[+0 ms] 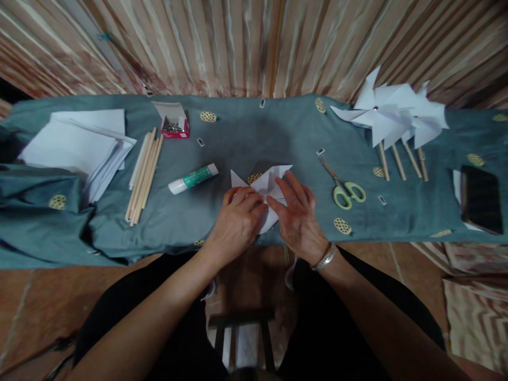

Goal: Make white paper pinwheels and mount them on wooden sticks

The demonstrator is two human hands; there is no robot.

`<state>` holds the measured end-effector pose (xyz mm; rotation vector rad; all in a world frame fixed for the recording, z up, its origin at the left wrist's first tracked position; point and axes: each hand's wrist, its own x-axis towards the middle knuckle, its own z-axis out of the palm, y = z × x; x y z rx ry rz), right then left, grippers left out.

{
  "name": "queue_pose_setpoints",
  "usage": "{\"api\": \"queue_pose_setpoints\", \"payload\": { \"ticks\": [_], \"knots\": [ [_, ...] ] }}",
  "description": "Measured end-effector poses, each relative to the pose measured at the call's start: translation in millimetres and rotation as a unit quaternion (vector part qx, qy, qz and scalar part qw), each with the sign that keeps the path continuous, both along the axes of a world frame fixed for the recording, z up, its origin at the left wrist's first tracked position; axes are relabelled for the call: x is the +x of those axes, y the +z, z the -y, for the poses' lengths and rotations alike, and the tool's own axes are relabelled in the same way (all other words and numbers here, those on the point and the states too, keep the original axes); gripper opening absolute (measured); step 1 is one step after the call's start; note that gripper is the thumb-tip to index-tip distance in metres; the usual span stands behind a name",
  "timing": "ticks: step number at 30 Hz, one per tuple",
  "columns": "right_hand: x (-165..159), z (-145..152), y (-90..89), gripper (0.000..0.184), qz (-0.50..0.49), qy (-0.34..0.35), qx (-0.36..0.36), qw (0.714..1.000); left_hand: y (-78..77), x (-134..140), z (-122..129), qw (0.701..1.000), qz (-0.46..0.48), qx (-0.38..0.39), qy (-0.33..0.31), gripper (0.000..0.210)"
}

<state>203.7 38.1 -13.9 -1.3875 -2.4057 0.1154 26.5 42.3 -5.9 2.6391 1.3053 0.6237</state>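
A white paper pinwheel with folded blades lies at the front edge of the cloth-covered table, between my two hands. My left hand is closed on its left side, fingers bent and pressed near the middle. On the right blade rests my right hand, its thumb near the centre and its fingertips higher up, gripping the paper between them. The hands hide part of the lower blades. To the left lies a glue stick, apart from my hands. Green-handled scissors lie to the right.
Wooden sticks and a stack of white paper lie on the left, near a red box of small metal pins. Several finished pinwheels on sticks and a dark phone are on the right. A curtain hangs behind.
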Motion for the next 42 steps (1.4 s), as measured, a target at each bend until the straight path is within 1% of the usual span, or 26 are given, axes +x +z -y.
{"api": "queue_pose_setpoints", "payload": {
  "ticks": [6,12,18,25,33,37,42],
  "knots": [
    [1.0,-1.2,-0.3,0.043,-0.015,0.006,-0.011,1.0,1.3,0.3,-0.3,1.0,0.004,-0.01,0.001,0.021],
    [5.2,-0.2,3.0,0.039,-0.011,0.013,-0.004,1.0,1.0,-0.2,0.3,1.0,0.004,-0.005,-0.001,0.021],
    [0.2,-0.3,5.4,0.052,-0.012,0.008,-0.029,0.999,1.4,-0.1,0.4,1.0,0.003,-0.015,0.001,0.022],
    [-2.9,-2.0,3.8,0.044,-0.017,0.012,-0.031,0.999,1.4,-0.2,0.7,1.0,-0.002,-0.014,0.004,0.021],
    [-1.5,-1.1,-1.4,0.055,-0.03,0.014,-0.032,0.999,0.3,-1.2,0.5,1.0,0.022,-0.008,0.003,0.021],
    [-1.1,-1.6,-3.9,0.048,-0.031,0.008,-0.019,0.999,-1.7,-1.0,1.1,1.0,0.02,0.008,0.005,0.021],
    [1.4,-3.6,-4.4,0.04,-0.06,0.004,-0.013,0.998,-1.0,-0.7,1.2,1.0,0.015,0.01,0.007,0.021]
  ]
}}
